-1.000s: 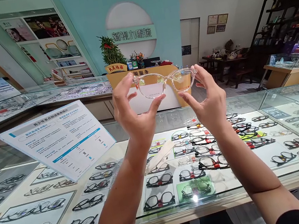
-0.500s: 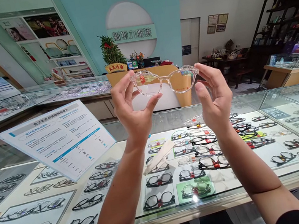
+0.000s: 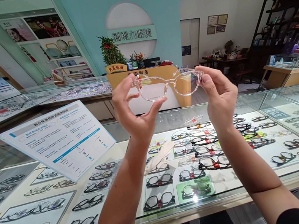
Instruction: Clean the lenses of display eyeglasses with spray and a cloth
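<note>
I hold a pair of clear, transparent-framed glasses up in front of me, above a glass display counter. My left hand pinches the left lens rim between thumb and fingers. My right hand grips the right end of the frame near the hinge, fingers curled around it. The frame tilts slightly, its right side a little lower. Under the counter glass lie several rows of dark-framed glasses.
A printed information sheet stands tilted on the counter at the left. Further glass cases run along the left and right. A reception desk with a potted plant stands behind, and dark shelving fills the far right.
The glasses have shifted slightly right and tilted. My right hand moved from pinching the lens rim to gripping the frame's outer end; my left hand stayed on the left rim.
</note>
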### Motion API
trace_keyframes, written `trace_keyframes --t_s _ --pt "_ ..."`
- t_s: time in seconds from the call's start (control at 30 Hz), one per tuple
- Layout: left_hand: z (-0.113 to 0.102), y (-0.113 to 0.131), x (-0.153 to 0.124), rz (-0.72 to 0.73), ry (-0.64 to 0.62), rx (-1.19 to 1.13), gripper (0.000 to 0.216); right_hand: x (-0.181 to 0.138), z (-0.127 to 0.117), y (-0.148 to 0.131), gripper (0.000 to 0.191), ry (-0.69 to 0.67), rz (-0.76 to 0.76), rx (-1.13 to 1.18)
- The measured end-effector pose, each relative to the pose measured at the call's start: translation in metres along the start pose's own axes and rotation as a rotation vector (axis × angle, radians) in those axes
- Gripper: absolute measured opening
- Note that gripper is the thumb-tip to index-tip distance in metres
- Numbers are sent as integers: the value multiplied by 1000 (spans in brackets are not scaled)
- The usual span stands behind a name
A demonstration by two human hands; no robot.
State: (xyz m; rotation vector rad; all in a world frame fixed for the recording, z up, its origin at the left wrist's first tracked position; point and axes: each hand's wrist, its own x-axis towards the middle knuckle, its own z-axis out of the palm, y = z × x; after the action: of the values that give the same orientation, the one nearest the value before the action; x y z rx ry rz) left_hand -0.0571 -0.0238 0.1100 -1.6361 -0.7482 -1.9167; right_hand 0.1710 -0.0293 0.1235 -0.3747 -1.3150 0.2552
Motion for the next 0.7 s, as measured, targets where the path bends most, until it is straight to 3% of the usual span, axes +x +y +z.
trace_keyframes --t_s 0.43,0.7 --pt "-1 9 -3 109 61 110 91 5 -1 17 36 -43 116 61" --pt "-6 6 0 9 -65 19 92 5 -4 23 34 -47 186 94"
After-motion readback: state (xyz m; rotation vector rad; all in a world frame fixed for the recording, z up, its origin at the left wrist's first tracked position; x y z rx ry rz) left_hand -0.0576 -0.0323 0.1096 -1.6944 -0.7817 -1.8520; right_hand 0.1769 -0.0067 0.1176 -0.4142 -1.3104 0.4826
